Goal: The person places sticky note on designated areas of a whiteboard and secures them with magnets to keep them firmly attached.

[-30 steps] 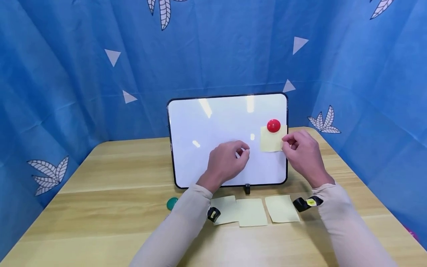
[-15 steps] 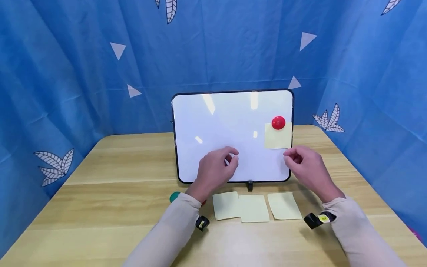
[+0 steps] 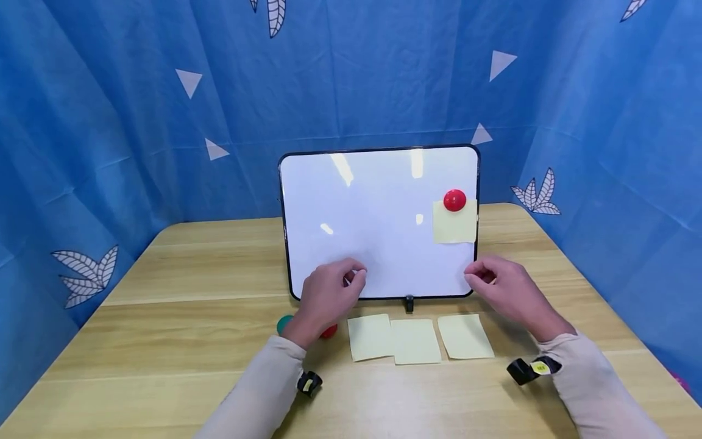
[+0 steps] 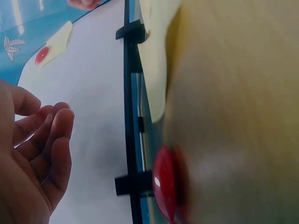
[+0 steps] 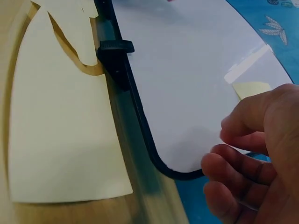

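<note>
Left hand (image 3: 331, 292) and right hand (image 3: 507, 289): fingers loosely curled, nothing held. Left one is in front of the black-framed rectangular whiteboard (image 3: 378, 201), near its bottom edge; right one is by its lower-right corner, board contact unclear. At the board's right edge: square pale-yellow paper note (image 3: 454, 228), glossy red domed magnet (image 3: 454, 200) over its top edge. Three more square pale-yellow paper notes (image 3: 415, 342) lie on the wood-grain worktop (image 3: 181, 347), in front of the board's bottom edge, left two meeting. Round green disc (image 3: 283, 323) and round red disc (image 3: 329, 331) flank the left wrist (image 3: 301, 332), off the board's lower-left corner.
</note>
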Motion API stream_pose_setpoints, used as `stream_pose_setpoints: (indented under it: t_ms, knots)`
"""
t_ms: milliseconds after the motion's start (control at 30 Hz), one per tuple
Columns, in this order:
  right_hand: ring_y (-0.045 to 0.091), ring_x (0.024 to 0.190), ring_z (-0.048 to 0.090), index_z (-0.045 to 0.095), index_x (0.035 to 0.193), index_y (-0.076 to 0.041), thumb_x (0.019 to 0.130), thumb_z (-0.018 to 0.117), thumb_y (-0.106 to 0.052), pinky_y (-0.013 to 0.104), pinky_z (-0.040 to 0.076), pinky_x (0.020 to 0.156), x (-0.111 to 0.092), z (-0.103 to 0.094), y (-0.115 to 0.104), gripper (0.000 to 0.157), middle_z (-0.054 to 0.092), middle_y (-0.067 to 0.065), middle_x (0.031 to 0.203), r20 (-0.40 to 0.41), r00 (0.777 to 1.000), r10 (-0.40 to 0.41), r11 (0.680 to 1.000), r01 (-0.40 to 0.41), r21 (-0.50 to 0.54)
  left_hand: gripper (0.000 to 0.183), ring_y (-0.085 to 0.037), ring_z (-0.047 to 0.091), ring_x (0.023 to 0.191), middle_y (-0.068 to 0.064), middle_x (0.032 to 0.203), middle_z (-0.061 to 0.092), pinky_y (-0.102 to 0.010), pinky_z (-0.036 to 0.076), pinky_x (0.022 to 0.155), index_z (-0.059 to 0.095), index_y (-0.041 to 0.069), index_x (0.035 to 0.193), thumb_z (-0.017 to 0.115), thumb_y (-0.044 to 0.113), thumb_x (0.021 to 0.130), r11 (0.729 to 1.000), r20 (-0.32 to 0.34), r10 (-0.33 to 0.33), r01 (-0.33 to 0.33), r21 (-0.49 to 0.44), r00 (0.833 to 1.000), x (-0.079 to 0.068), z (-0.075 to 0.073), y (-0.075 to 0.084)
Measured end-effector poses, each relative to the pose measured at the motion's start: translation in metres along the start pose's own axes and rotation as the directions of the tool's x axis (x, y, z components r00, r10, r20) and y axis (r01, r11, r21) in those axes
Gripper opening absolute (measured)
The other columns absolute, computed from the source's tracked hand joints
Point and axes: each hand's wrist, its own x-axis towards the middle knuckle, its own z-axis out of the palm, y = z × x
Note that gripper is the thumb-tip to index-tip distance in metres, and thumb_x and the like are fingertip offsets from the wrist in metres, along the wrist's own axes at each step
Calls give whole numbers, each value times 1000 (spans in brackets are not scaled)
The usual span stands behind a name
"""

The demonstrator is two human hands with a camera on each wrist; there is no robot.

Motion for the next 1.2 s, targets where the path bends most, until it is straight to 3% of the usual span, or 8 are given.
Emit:
stream_pose_setpoints:
  t_ms: [233,433,533,833,967,1200]
  knots:
    - [21,85,57,71,105,-7,95,70,-16,30,50,73,-8,1,7,14,67,2,94,82,996,39,999,-36,-31,18,-6,56,65,15,73,62,-30,49,61,78,20,96,61,27,98,1000,3,-28,28,0,1000,-7,-8,-9]
    - [22,85,57,71,107,-6,95,69,-16,30,51,73,-12,1,13,15,66,3,95,105,992,72,996,-67,-52,13,-11,57,69,14,74,62,-31,50,66,77,20,97,67,28,95,999,30,-51,51,1,998,-11,-15,-15]
    - [21,84,56,71,104,-7,95,69,-16,31,50,72,-11,2,14,13,65,2,93,138,987,80,996,-73,-58,12,-12,57,72,14,74,62,-32,50,67,77,20,98,69,27,94,996,32,-90,90,9,995,-16,-20,-19]
    - [19,77,53,70,94,-11,93,70,-17,30,46,65,-10,5,12,6,60,0,81,239,967,89,994,-71,-83,12,-16,56,70,10,74,61,-34,49,64,76,21,98,67,29,95,977,71,-213,212,19,975,-37,-36,-30]
    - [20,78,53,69,96,-11,94,70,-18,31,47,66,-9,4,13,7,60,0,83,279,954,107,992,-84,-93,12,-16,57,71,9,77,63,-34,49,64,76,22,100,67,28,95,970,90,-241,239,36,966,-40,-44,-31]
    - [18,75,53,68,94,-12,93,70,-16,29,47,65,-7,2,17,5,59,-1,80,308,949,71,994,-40,-106,13,-18,57,76,7,83,64,-33,49,64,74,23,105,70,29,94,954,133,-297,287,87,946,-42,-51,-37]
